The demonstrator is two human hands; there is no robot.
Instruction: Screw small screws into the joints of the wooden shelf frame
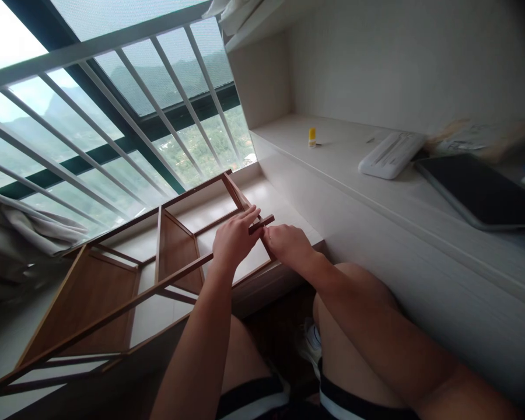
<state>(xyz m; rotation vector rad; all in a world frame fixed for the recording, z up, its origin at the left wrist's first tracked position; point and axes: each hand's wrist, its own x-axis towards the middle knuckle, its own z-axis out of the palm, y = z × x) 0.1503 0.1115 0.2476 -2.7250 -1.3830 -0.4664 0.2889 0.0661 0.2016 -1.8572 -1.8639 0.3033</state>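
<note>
A brown wooden rack [177, 273], with open sides and several panel shelves, lies on its side on the pale ledge by the window. My left hand [235, 236] wraps around the near long rail close to its right end, fingers stretched toward the end bar. The end of that rail [262, 224] sticks out between my two hands. My right hand [287, 242] is closed in a fist against the rack's right end, just below the rail tip. Its fingertips, and whatever they pinch, are hidden.
A white railing [131, 67] and window stand behind the rack, with a grey curtain [35, 224] at left. On the desk [332, 157] at right are a yellow-capped glue stick [312, 137], a white case [391, 154] and a dark tablet [481, 186]. My knees are below.
</note>
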